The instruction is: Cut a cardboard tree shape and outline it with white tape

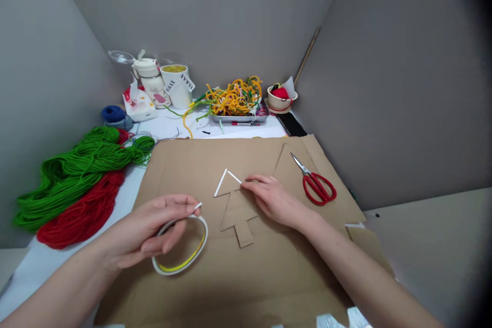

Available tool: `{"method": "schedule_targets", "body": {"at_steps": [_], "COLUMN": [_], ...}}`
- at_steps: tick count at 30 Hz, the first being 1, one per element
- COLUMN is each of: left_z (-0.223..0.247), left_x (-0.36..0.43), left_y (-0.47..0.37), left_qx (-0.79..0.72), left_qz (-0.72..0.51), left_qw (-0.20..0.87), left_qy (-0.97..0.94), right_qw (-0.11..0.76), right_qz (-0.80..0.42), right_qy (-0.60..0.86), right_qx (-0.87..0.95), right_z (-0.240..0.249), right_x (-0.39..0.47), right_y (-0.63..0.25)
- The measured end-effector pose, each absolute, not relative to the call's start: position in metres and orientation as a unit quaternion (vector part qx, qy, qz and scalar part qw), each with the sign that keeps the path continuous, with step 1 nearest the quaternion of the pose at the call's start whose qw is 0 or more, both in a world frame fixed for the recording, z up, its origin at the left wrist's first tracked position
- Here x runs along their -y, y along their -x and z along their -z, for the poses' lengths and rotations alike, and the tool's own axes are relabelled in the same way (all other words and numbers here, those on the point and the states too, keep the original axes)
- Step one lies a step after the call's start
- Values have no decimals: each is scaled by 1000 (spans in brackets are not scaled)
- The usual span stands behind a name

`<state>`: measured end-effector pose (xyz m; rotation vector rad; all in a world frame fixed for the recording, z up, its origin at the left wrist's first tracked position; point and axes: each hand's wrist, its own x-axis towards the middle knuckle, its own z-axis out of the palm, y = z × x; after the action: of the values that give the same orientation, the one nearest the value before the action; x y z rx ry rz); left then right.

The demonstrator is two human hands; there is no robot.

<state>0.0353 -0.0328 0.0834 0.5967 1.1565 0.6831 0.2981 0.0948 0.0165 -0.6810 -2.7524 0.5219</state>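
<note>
My left hand (165, 225) is closed round a roll of white double-sided tape (203, 246) with a yellow inner ring. A short loose end of tape sticks up between its thumb and index finger. My right hand (274, 200) has its fingertips together on the right corner of the top tier of a cardboard tree cutout (238, 210), at the lower end of a white tape strip (234, 177). Another white strip (220, 183) runs down the left slope of that tier. The tree lies flat on a large cardboard sheet (184, 164); my right fingers hide its corner.
Scissors (315, 182) with red handles lie right of my right hand. Green yarn (84, 164) and red yarn (84, 210) are heaped at left. Behind the sheet stand a bottle (154, 84), a tray of yellow yarn (238, 100) and a small bowl (282, 100). Grey walls enclose the table.
</note>
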Motion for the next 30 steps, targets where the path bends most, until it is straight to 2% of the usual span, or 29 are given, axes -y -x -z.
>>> {"method": "schedule_targets", "body": {"at_steps": [4, 11, 16, 23, 25, 28, 30], "left_z": [-83, -81, -83, -80, -82, -85, -86], "left_x": [30, 29, 28, 26, 23, 18, 14], "left_y": [-35, -36, -36, -37, -39, -43, -47], "left_qx": [-531, -532, -531, -533, -540, -566, -586], "left_qz": [-308, -311, -315, -307, -300, -275, -255], "left_qw": [738, 742, 742, 740, 736, 722, 707], "left_qy": [-278, -263, -262, -271, -275, -287, -304], "right_qw": [152, 116, 134, 148, 177, 227, 205], "right_qz": [-164, -157, -178, -195, -238, -385, -494], "right_qy": [246, 233, 239, 227, 238, 304, 333], "right_qx": [943, 953, 945, 943, 925, 842, 777], "right_z": [-15, -8, -12, -26, -27, -32, -37], "right_x": [-95, -90, -90, -99, -99, -93, -87], "right_y": [-305, -303, -301, -265, -254, -244, -242]}}
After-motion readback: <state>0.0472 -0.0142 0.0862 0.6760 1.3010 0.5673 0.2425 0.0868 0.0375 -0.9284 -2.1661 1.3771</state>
